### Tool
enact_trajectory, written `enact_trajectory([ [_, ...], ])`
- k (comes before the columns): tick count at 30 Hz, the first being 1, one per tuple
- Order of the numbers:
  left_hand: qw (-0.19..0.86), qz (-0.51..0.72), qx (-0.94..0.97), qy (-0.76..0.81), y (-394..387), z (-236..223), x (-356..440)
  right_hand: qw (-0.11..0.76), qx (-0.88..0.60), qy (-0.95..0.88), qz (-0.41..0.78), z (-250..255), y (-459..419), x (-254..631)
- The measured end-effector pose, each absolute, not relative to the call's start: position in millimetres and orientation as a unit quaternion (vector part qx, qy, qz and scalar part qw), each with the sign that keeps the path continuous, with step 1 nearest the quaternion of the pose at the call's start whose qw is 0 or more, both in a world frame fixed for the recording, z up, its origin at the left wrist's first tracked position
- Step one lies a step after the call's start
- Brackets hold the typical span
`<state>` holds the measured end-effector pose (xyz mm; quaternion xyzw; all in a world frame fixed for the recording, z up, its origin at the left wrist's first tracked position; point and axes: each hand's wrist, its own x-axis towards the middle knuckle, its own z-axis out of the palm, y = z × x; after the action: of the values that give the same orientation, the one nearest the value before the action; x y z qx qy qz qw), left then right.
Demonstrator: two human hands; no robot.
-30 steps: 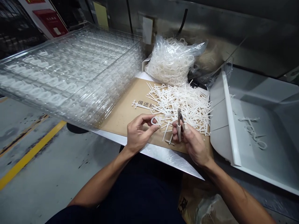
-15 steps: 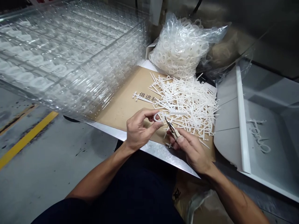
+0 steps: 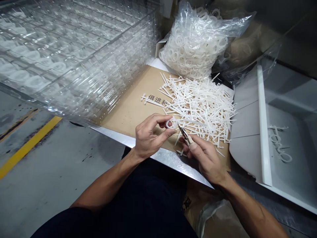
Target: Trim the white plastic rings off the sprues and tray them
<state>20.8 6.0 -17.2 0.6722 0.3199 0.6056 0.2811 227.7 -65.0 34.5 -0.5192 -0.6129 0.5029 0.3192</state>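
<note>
My left hand (image 3: pixel 148 137) pinches a small white plastic ring (image 3: pixel 170 123) between thumb and fingers, just above the cardboard sheet (image 3: pixel 131 112). My right hand (image 3: pixel 204 158) grips small cutting pliers (image 3: pixel 184 135), whose tip points up-left at the ring and nearly touches it. Behind both hands lies a pile of white plastic sprue sticks (image 3: pixel 200 107).
A clear bag of white rings (image 3: pixel 195 46) stands at the back. A stack of clear plastic blister trays (image 3: pixel 69 56) fills the left. A white bin (image 3: pixel 277 138) on the right holds a few plastic pieces. The metal table edge (image 3: pixel 170 162) runs under my hands; a yellow floor line (image 3: pixel 27 145) lies left.
The pliers tilted from upright to pointing at the ring and came close to it. The view shifted down slightly. My left hand kept its hold on the ring.
</note>
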Motion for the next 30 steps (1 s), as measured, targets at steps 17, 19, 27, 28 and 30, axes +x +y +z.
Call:
enact_trajectory([
  [17,0.270,0.603,0.686,0.304,7.6,-15.2,19.5,0.313,-0.528,-0.616,0.493,34.2,-65.0,228.6],
  [19,0.269,0.603,0.687,0.302,7.8,-14.3,19.7,0.311,-0.528,-0.618,0.492,34.3,-64.7,228.3],
  [27,0.277,0.596,0.693,0.296,7.7,-12.9,19.7,0.282,-0.536,-0.669,0.431,38.4,-64.6,226.0],
  [28,0.280,0.595,0.693,0.296,7.5,-13.1,19.7,0.278,-0.537,-0.676,0.421,38.9,-64.9,225.7],
  [30,0.286,0.591,0.692,0.300,6.8,-13.5,19.9,0.276,-0.544,-0.677,0.412,38.7,-65.5,225.0],
])
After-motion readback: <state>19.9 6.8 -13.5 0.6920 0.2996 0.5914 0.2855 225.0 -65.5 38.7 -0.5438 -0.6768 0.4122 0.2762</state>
